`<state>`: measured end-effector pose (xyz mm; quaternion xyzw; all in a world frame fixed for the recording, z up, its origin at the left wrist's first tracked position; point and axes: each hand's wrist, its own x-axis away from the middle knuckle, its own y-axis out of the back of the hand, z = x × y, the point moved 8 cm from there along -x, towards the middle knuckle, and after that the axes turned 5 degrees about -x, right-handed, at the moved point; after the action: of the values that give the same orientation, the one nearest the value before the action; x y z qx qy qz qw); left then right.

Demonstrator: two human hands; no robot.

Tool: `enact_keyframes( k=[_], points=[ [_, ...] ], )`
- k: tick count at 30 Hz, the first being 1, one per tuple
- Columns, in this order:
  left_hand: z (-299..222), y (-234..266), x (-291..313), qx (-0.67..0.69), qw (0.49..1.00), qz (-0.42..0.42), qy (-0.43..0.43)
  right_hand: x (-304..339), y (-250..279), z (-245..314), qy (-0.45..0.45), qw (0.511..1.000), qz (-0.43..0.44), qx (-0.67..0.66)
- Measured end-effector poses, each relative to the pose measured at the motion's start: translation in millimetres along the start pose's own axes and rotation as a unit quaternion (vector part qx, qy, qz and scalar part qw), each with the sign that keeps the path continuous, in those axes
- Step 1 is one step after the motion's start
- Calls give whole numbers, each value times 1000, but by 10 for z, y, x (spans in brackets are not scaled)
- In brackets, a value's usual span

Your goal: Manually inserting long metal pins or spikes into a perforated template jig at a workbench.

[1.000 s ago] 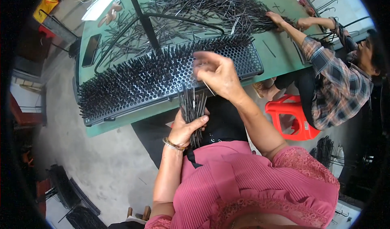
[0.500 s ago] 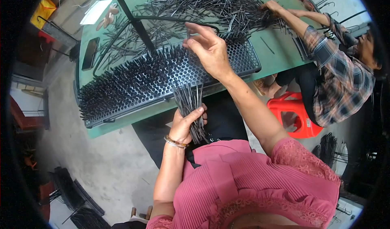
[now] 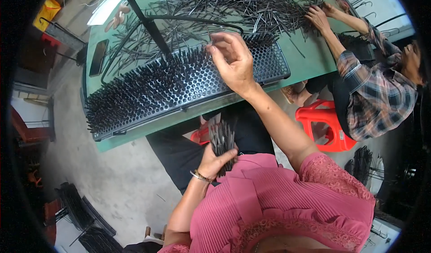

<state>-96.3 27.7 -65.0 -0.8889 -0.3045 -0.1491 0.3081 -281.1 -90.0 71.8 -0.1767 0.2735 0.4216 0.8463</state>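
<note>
Bundle of dark rods [image 3: 221, 138] held in our left grip [image 3: 214, 162], just off edge of tabletop [image 3: 310, 64]; grip hides part of it. Right grip [image 3: 235, 64] half-curled over perforated rack [image 3: 270, 67]; we cannot tell if it pinches anything. Red stool [image 3: 313, 112] bears 1 pale label [image 3: 341, 135], print unreadably small.

Before me, the person's left hand [image 3: 216, 162] grips a bundle of dark rods [image 3: 222, 138], while the right hand [image 3: 235, 63] hovers, fingers curled, over the perforated tray [image 3: 268, 63]. Along the green table [image 3: 312, 55], a co-worker's hands [image 3: 318, 19] touch heaped rods [image 3: 233, 2].
</note>
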Motion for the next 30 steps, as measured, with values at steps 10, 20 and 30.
enact_keyframes(
  k=[10, 20, 30],
  points=[
    [-260, 44, -22, 42, 999, -16, -27, 53, -142, 149, 102, 958, 121, 240],
    [-691, 17, -137, 80, 991, -44, -96, 614, 10, 62, -371, 887, 273, 24],
    [-670, -21, -233, 42, 994, -62, -80, 592, 167, 4, -373, 901, 219, -40]
  ],
)
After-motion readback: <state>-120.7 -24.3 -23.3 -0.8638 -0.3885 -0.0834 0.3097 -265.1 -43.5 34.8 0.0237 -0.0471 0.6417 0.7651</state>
